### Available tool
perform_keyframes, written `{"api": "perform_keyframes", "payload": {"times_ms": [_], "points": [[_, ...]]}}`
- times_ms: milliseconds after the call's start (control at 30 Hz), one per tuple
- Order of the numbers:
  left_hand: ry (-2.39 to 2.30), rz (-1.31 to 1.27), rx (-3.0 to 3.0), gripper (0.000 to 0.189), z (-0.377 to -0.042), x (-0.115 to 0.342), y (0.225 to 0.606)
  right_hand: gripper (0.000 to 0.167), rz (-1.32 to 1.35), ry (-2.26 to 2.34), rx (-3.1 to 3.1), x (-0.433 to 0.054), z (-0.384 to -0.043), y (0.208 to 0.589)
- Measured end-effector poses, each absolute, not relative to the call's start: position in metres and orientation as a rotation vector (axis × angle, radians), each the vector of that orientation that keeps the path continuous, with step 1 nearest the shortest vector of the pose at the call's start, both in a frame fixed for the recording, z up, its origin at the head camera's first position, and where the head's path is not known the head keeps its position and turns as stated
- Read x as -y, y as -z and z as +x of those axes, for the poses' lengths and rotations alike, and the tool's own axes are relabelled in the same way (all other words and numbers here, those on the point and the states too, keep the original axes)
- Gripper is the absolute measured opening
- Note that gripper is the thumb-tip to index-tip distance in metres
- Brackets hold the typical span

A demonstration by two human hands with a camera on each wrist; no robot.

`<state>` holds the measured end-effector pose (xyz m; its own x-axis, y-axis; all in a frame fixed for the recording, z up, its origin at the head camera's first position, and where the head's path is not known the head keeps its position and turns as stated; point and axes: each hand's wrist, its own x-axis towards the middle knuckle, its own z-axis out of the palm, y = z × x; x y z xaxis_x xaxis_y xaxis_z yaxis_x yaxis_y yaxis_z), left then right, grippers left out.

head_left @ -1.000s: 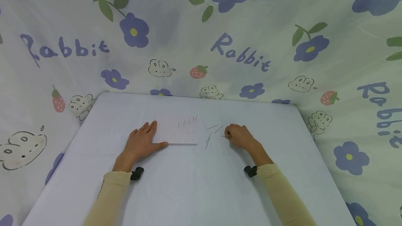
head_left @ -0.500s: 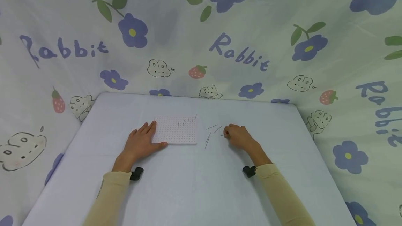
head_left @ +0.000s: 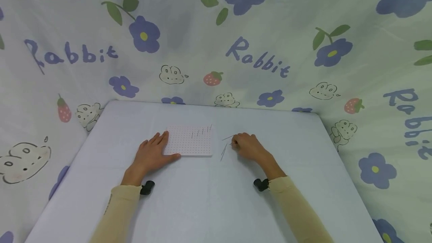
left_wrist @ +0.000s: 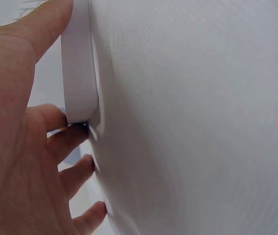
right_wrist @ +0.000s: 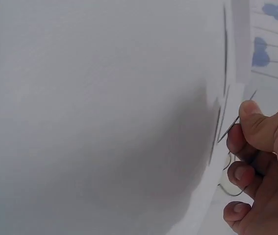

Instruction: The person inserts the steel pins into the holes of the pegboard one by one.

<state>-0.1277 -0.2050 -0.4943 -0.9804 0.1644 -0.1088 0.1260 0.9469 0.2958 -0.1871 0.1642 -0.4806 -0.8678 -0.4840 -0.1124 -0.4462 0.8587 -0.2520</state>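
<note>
A white pegboard [head_left: 189,143] dotted with small holes lies on the table, several thin needles [head_left: 197,133] standing in it toward the far right. My left hand [head_left: 150,155] rests at its near left corner, thumb along the front edge, other fingers spread at the left side. In the left wrist view the thumb touches the board's side wall [left_wrist: 80,73]. Right of the board, my right hand [head_left: 248,146] pinches a needle [right_wrist: 229,127] between thumb and forefinger, just above the tabletop. The needle slants in the right wrist view; the other fingers are curled.
Between board and right hand lie loose needles [head_left: 224,152], and one more needle [head_left: 227,137] sits farther back, partly behind the hand. The white table [head_left: 209,205] meets a flower-and-rabbit printed curtain [head_left: 189,48] behind and at the sides.
My right hand has moved a little left toward the board with the needle and now covers where a loose needle showed. The left hand and board have stayed put.
</note>
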Motion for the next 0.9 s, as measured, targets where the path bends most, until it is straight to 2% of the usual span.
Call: {"api": "perform_keyframes", "payload": {"times_ms": [233,400,900], "points": [[-0.439,0.22,-2.971,0.11,-0.128,0.206,0.495,0.007,-0.757,0.443,-2.852,-0.141,-0.19,0.467],[-0.434,0.219,-2.972,0.11,-0.129,0.206,0.497,0.016,-0.818,0.495,-2.843,-0.127,-0.192,0.463],[-0.452,0.219,-2.97,0.11,-0.128,0.206,0.496,0.011,-0.911,0.637,-2.897,-0.095,-0.196,0.456]]}}
